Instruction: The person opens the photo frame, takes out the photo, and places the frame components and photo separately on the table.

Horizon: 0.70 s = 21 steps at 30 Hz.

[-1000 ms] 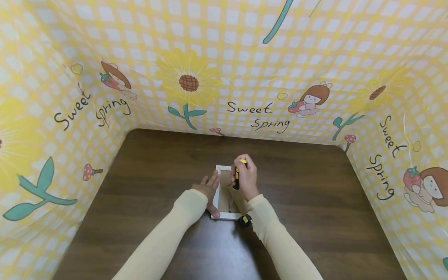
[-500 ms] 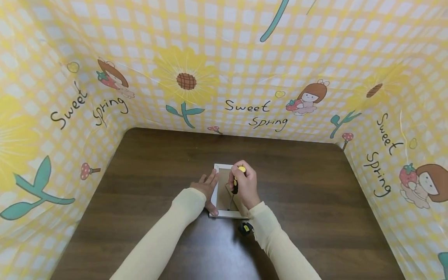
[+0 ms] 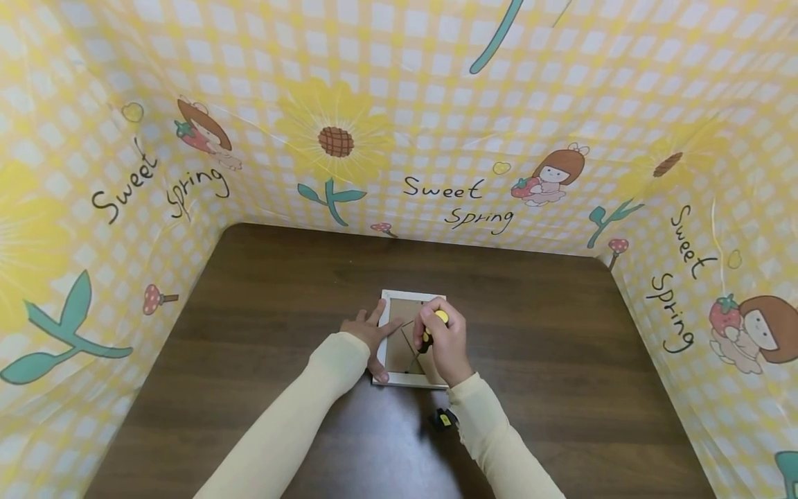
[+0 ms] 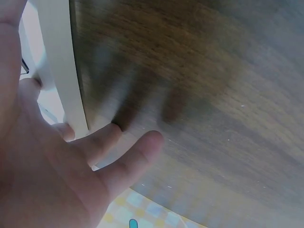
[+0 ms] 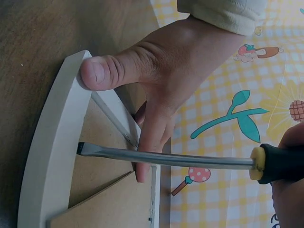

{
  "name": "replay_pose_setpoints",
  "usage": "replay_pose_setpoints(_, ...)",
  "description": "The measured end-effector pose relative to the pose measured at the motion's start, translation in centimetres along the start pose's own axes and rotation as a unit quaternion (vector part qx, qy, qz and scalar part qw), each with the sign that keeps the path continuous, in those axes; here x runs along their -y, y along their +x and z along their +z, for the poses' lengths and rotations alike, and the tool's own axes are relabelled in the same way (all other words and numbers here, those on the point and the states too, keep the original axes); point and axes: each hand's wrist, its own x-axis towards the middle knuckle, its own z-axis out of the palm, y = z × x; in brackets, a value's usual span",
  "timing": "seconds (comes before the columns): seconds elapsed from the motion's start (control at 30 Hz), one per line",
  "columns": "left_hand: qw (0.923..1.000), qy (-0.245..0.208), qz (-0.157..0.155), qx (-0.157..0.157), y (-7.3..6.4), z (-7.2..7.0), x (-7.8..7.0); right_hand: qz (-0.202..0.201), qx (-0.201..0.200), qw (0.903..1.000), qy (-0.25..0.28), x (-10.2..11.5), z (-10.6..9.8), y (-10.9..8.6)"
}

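Observation:
A white picture frame [image 3: 411, 380] with a brown backing board [image 3: 395, 346] lies face down on the table. My left hand [image 3: 368, 335] rests spread along its left side. The thumb presses the near left corner, and the index finger reaches onto the board. My right hand [image 3: 447, 339] grips a flat-blade screwdriver by its yellow and black handle [image 3: 441, 317]. In the right wrist view the screwdriver shaft [image 5: 190, 159] slants across the board, its tip at the inner edge of the near rail. A brown flap [image 5: 102, 206] stands slightly raised from the board.
The dark wooden table [image 3: 280, 291] extends around the frame. A yellow checked cloth [image 3: 436, 125] walls in the back and both sides. A small black device with a yellow patch [image 3: 445, 418] shows below my right wrist.
My right hand has shifted right and toward me, tilting the screwdriver lower and uncovering the frame's far right corner. My left index finger has moved from the rail onto the board.

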Motion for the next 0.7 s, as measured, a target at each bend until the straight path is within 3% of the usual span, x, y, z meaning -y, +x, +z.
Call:
replay_pose_setpoints(0.33, 0.9998, 0.02, -0.006, 0.003, 0.8, 0.7, 0.5, -0.011, 0.009, 0.9999, 0.009, 0.2, 0.0, -0.5)
replay_pose_setpoints(0.7, 0.9999, 0.013, 0.0, 0.003, 0.8, 0.9, 0.7, -0.013, 0.023, 0.9988, -0.04, 0.5, 0.6, -1.2)
